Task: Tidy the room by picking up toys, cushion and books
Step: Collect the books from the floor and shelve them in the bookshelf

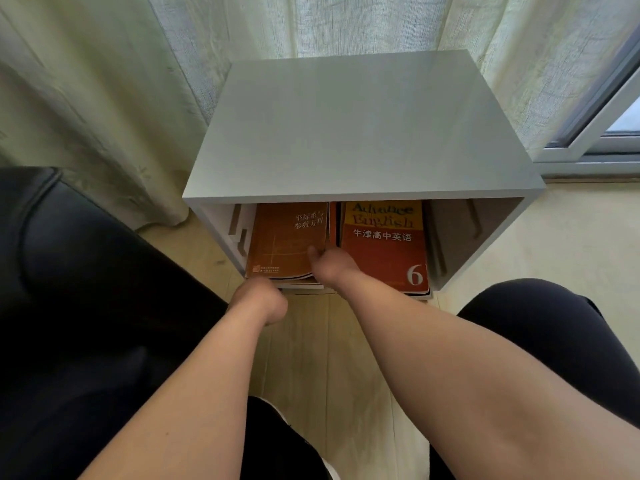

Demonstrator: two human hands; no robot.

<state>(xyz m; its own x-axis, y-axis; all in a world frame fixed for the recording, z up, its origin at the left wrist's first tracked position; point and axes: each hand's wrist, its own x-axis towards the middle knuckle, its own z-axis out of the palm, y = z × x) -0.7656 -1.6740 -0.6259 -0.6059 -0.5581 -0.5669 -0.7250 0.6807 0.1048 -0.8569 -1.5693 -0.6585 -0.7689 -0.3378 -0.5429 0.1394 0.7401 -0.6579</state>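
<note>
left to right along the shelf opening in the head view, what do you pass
black sofa → orange book → Advance English book → cabinet's right wall. The left hand and right hand overlap the orange book, so they are left out.

Soft daylight through curtains; shelf interior shadowed; wide-angle edge distortion.

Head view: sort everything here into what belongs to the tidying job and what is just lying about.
Job: orange book, pinched by the right grip; red English book beside it; white cabinet holding both; left grip at the orange book's front edge.
Just there: curtain; black sofa; window frame; floor.
</note>
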